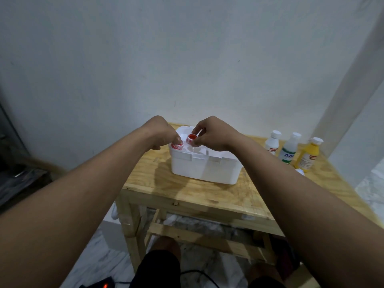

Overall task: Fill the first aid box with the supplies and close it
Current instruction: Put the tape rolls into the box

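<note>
Table (187, 194): plywood top, against a wall. Box (203, 167): white, sits mid-table, open at the top, long axis running left-right and skewed a bit toward the near right. Three bottles (289, 148) stand in a row on the table well right of the box, not yet packed; a small white item (299, 171) sits just beside the yellow one, too small to identify. Left hand (164, 132) is over the box's left end, fingers curled round the left roll (177, 145), red-and-white tape, which sits at the rim of the left corner. Right hand (214, 132) is over the box's back left part, fingertips pinching the right roll (191, 138), red face up, just above the opening. Rolls are near each other, not touching. Key relation: the box interior lies directly under both rolls, so the drop is straight down; right roll is already inside the rim line, left roll is borderline on the edge. For the bottles, the right hand is the nearer one. Hidden: box interior layout is washed out white, can't tell the compartments; lid not clearly visible, possibly behind the hands; fingertips of the left hand mostly blocked by its own knuckles.
</note>
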Motion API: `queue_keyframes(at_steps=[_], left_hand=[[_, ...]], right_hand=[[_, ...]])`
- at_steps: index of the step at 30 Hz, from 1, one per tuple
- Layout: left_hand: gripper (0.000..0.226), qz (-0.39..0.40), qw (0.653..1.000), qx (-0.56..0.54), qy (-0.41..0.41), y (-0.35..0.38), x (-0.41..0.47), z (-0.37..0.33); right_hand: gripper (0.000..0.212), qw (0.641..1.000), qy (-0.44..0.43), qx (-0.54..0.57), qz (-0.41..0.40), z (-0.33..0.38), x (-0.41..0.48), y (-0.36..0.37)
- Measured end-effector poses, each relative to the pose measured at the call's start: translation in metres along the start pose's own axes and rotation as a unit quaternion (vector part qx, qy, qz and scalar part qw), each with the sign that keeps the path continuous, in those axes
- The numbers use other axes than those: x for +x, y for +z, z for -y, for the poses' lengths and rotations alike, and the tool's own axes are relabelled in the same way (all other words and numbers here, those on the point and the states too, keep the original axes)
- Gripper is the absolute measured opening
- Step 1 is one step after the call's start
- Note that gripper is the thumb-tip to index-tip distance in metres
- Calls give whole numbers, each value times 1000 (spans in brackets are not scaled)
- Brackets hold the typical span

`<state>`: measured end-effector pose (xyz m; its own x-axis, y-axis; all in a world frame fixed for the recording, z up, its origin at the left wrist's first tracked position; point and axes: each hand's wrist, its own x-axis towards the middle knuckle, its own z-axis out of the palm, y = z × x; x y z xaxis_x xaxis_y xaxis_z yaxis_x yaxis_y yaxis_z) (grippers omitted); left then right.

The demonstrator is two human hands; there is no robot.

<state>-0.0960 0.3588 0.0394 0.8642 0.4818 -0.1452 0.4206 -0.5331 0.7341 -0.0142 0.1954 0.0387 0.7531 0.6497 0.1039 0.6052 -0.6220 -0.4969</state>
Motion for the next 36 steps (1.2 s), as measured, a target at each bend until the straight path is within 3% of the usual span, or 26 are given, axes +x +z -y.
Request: queue_keyframes(at_steps=[9, 20, 36], left_hand=[[24, 11, 1000, -25, 9, 6, -6, -1], [9, -32, 998, -52, 14, 10, 0, 8], [21, -61, 990, -126, 18, 8, -2, 15]], right_hand=[[35, 1000, -4, 0, -1, 1, 1, 1], [36, 1000, -8, 5, 16, 5, -1, 5], [31, 999, -1, -41, 31, 10, -3, 6]])
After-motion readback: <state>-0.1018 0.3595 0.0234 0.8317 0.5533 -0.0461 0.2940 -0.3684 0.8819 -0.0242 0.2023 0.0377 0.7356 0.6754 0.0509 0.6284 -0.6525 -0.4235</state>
